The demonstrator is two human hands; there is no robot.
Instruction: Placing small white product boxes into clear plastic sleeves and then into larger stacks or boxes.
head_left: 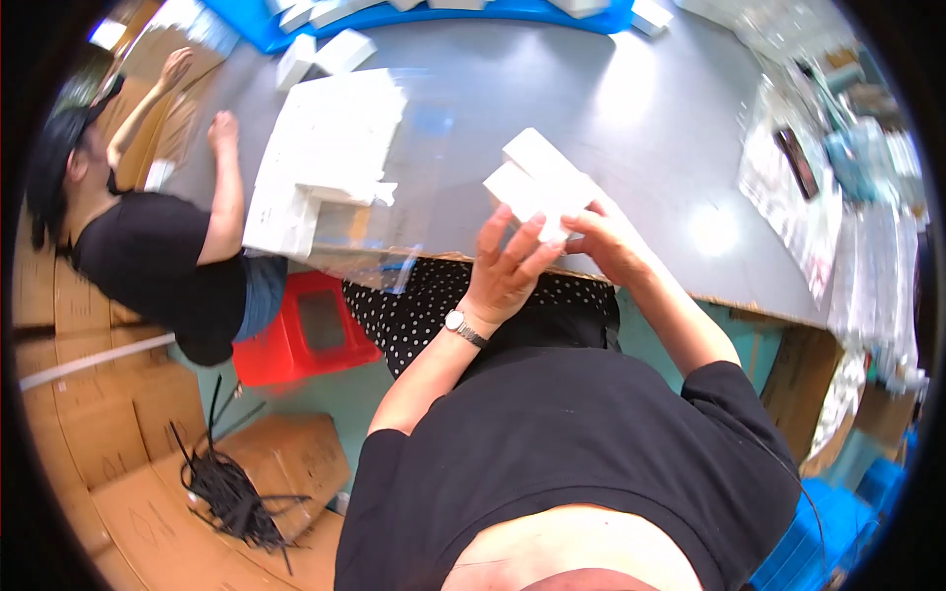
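Two small white boxes [542,158] lie side by side in front of me, close to the table's near edge. My left hand [505,266], with a watch at its wrist, has its fingers spread around the near left end of the nearer white box [527,192]. On the right side of that same box, my right hand [603,241] presses with bent fingers and thumb. The hands partly cover the box's near end, so any flap there cannot be made out.
A grey table [473,108] carries a stack of white flat pieces with clear plastic [335,128], a blue tray [512,12] of white boxes, and plastic bags with a phone [796,163]. At left, a co-worker [148,246] sits by a red stool [296,335]; cartons [108,433] stand behind.
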